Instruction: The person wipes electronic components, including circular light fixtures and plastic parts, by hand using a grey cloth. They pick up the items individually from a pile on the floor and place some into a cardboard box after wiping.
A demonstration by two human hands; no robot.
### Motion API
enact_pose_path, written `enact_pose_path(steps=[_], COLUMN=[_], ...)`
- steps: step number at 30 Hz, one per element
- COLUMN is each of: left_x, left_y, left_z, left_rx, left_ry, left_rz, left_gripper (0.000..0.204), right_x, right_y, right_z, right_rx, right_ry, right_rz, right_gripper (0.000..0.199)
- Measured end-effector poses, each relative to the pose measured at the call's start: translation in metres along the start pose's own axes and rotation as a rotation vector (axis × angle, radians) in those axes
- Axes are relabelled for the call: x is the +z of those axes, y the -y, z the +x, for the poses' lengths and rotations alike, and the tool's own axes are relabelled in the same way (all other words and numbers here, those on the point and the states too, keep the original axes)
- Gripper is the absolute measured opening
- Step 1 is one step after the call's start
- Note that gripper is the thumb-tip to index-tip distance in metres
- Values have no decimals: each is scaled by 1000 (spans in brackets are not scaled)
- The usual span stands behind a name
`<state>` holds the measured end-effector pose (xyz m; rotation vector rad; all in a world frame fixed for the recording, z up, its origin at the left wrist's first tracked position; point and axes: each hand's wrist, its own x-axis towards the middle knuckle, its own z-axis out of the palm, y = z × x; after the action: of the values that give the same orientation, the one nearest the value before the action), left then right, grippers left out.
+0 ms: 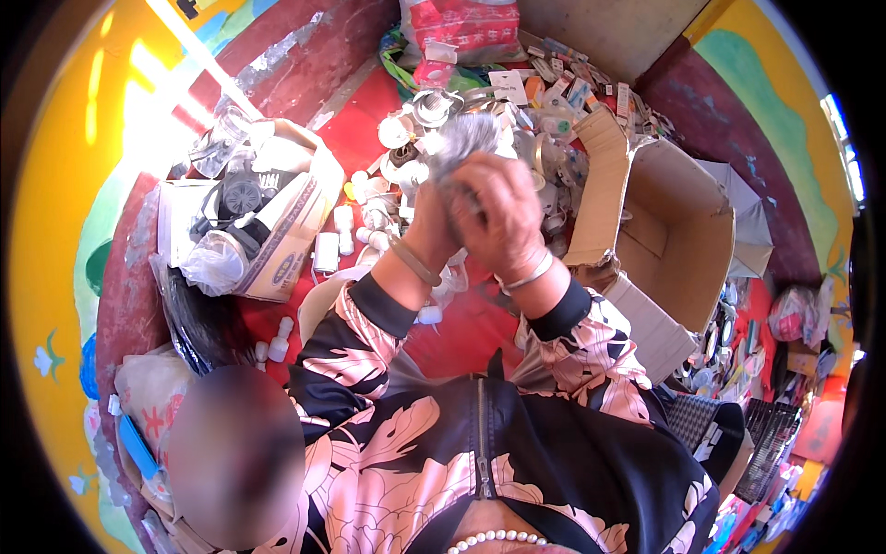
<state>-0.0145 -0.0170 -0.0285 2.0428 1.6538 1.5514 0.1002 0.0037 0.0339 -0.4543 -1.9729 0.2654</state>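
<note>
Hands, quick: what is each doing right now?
Left hand: closed on the crumpled clear plastic piece.
Right hand: closed on the same piece.

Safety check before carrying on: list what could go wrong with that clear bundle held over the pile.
1. Both hands, left and right, hold the clear bundle high over the pile of white parts; if it slips, it may scatter them.
2. The empty box stands tilted close by the right elbow, which might knock it.
3. The bundle hides the fingers, so the grip is hard to judge.

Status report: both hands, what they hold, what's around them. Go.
Left hand and right hand raised together, both gripping a blurred silvery object. Open cardboard box at right, pile of small white parts beneath.
</note>
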Motion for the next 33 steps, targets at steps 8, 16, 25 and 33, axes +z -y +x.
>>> enact_pose_path(steps=[8, 16, 25, 33], left_x=[-3, 17, 2, -12], left_y=[-16, -6, -18, -16], left_z=[25, 13, 17, 32], left_rx=[-862, -645, -565, -628], left_ry=[-90, -150, -62, -70], left_rz=[-1776, -1292, -1357, -1588], left_gripper=[56, 47, 39, 45], right_x=[-1, -12, -8, 0], right_y=[-18, -32, -15, 0], right_z=[-12, 1, 1, -9], right_rx=[61, 169, 60, 202], right_ry=[-5, -121, -75, 54], right_rz=[-82, -160, -18, 182], right_gripper=[22, 21, 22, 21])
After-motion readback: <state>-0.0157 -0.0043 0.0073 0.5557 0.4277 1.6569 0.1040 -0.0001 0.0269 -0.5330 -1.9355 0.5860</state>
